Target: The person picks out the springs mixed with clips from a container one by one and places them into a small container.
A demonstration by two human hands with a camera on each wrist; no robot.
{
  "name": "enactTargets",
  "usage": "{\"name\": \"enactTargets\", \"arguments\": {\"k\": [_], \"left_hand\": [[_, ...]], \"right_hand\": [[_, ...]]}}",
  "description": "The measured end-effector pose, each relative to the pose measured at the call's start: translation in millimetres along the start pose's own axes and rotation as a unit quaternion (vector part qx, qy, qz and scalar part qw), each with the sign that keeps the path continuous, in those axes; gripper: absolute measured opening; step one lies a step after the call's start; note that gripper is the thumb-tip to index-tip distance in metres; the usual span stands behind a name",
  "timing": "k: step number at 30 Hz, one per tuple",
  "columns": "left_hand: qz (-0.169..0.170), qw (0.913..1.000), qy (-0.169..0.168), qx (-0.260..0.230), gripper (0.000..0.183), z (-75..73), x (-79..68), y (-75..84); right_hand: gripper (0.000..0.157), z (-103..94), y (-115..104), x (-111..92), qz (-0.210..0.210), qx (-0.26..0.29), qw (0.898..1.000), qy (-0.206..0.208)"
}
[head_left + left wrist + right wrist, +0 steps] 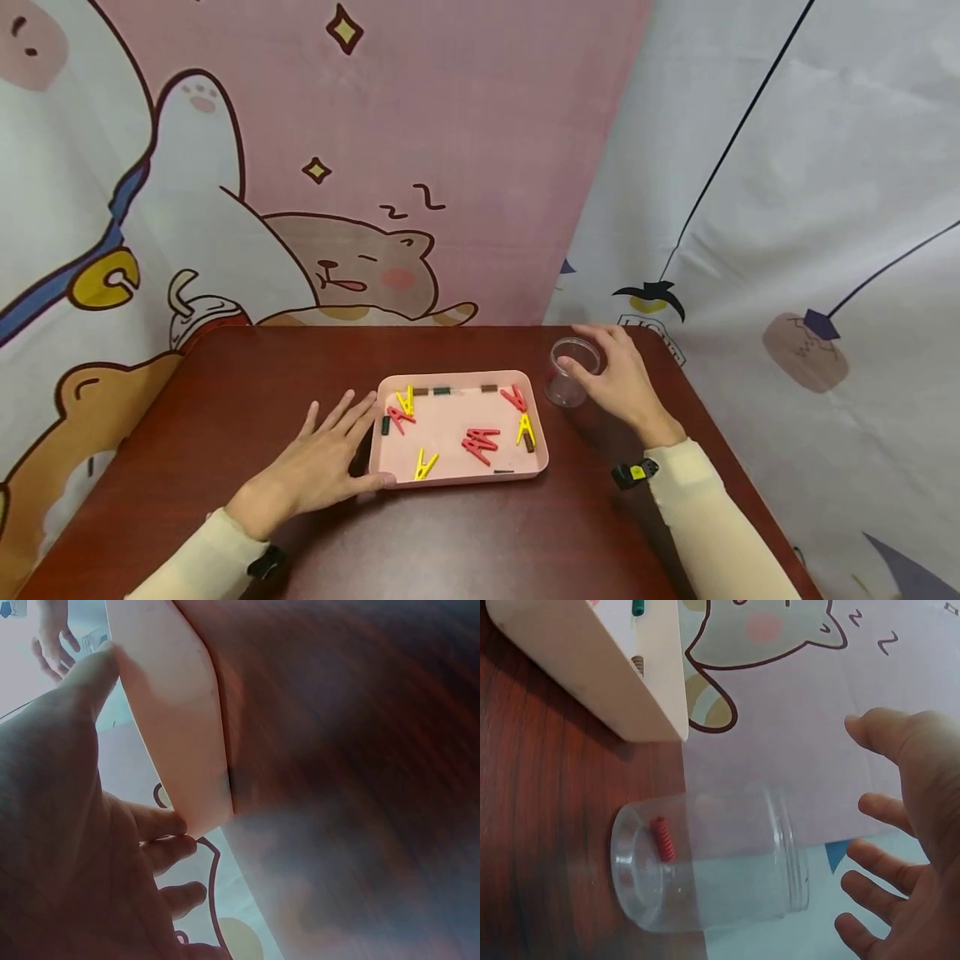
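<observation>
The pink tray (459, 481) lies on the table with red clothespins (480, 444), yellow clothespins (425, 465) and several small brown and green coils (442, 390) in it. My left hand (318, 458) is at the tray's left end, fingers spread, its thumb and index fingertips touching the rim at the two corners. To the right of the tray stands a clear, lidless jar (727, 862) with a red coil (662, 840) inside. My right hand (618, 379) is just above and beside the jar's mouth, fingers spread, holding nothing.
The dark red-brown table (480, 542) ends against a cartoon-printed cloth (487, 167) at the back and another stretch of cloth on the right. A thin dark piece (503, 472) lies along the tray's front wall.
</observation>
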State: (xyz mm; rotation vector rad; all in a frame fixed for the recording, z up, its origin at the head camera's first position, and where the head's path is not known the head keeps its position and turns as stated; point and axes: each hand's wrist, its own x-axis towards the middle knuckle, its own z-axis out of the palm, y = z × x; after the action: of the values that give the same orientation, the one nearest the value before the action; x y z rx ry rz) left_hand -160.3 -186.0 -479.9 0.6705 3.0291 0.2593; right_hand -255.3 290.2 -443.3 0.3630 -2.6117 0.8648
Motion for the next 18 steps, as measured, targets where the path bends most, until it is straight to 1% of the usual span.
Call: {"name": "enactTargets", "arguments": {"k": [4,10,14,18], "left_hand": [[-0.001,1.0,0.003,0.005,0.113,2.4,-1.2,0.3],[0.004,0.9999,0.011,0.004,0.113,3.2,0.1,0.7],[0.003,0.9999,0.015,0.006,0.113,3.4,0.0,0.4],[-0.001,1.0,0.007,0.003,0.113,3.6,-0.5,0.3]], "right_hand": [[0.066,1.1,-11.1,0.9,-0.017,-0.002,1.0,0.001],[0.065,3.7,-34.0,1.9,-0.041,-0.004,0.999,-0.008],[0.065,10.4,-48.7,3.8,-0.074,-0.008,0.997,-0.016],[0.064,16.3,-60.2,6.6,-0.108,-0.023,0.994,-0.02]]}}
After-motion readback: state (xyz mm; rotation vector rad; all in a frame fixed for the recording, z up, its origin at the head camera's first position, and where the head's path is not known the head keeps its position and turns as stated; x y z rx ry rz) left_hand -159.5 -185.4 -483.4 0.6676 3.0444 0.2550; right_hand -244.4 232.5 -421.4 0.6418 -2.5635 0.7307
